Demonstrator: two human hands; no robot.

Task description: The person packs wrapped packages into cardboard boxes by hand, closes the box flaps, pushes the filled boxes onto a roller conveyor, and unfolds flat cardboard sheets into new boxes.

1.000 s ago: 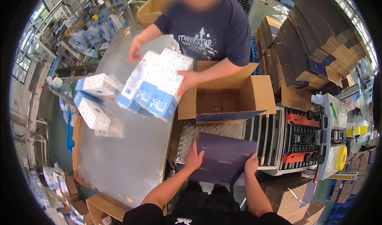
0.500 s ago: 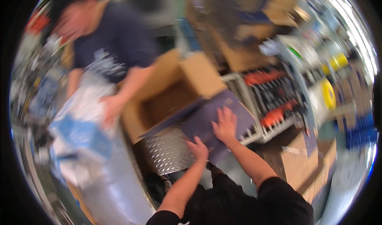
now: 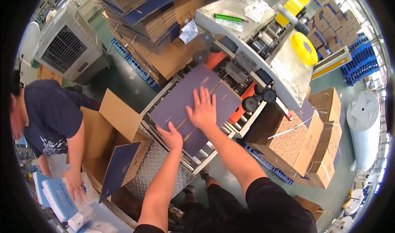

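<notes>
Head view: a dark purple carton [image 3: 181, 101] lies on a roller conveyor [image 3: 202, 154], just at the mouth of a carton-sealing machine [image 3: 269, 96], a thin brown line running across its top. The person's right hand [image 3: 202, 111] lies on top of it, the grip spread, fingers pointing to the far side. The left hand [image 3: 173, 138] is at the carton's near left edge, thumb and fingers parted; whether that grip pinches the cardboard I can't tell from here.

Beside the carton are the machine's orange-red side guides [image 3: 242, 109], and a yellow tape roll [image 3: 299, 50] lies on the surface farther right (bright enough to catch anyone's eye). Near left of the conveyor is a diamond-tread metal plate [image 3: 158, 167], and next to it an open cardboard box [image 3: 123, 113], its flaps folded out. A co-worker [image 3: 51, 113] in a dark T-shirt leans there, with a hand on blue-and-white packs [image 3: 57, 196]. At the far side are stacked flattened cartons [image 3: 156, 31], with a grey air cooler [image 3: 66, 43] off to their left. Strapped cardboard bundles [image 3: 312, 142] sit to the right, near a big white roll [image 3: 364, 138] standing on the floor.
</notes>
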